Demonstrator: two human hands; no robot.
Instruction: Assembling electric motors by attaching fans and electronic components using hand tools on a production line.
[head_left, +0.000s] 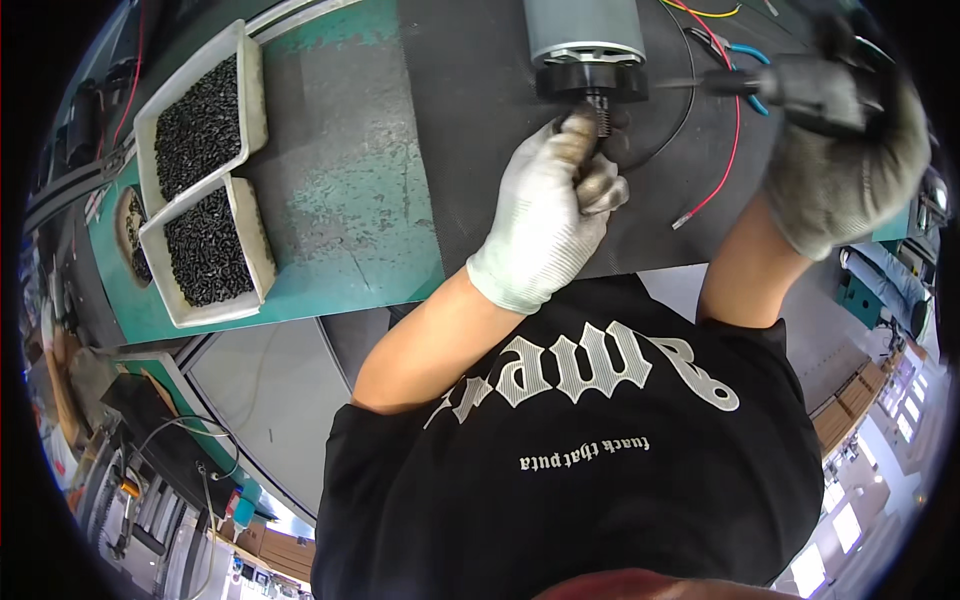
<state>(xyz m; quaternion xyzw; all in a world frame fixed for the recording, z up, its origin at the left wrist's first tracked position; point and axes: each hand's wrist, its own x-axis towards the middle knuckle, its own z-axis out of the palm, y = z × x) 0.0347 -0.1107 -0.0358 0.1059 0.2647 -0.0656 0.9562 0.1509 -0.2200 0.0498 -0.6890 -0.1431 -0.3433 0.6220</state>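
Just below the grey motor, got a gloved left hand with thumb and curled fingers pinching the threaded shaft, by the look of it. Right of the motor, got a gloved right hand wrapped round a dark power driver, bit aimed at the motor's black collar. Can't tell if touching, too blurry.

Handling-wise: looks heavy and stiff, probably metal, hardly fragile. Might roll or slip on that smooth barrel, so would palm the barrel fully and go easy on the threads.

Under the motor, dark matting; left of it, worn green benchtop, scuffed and flaking. Farther left of the motor, two white bins of small black parts, maybe screws. Right of it, a red wire and blue-handled pliers. Way below right of the motor, past the bench, brown boxes and bright windows, all bent by the lens.
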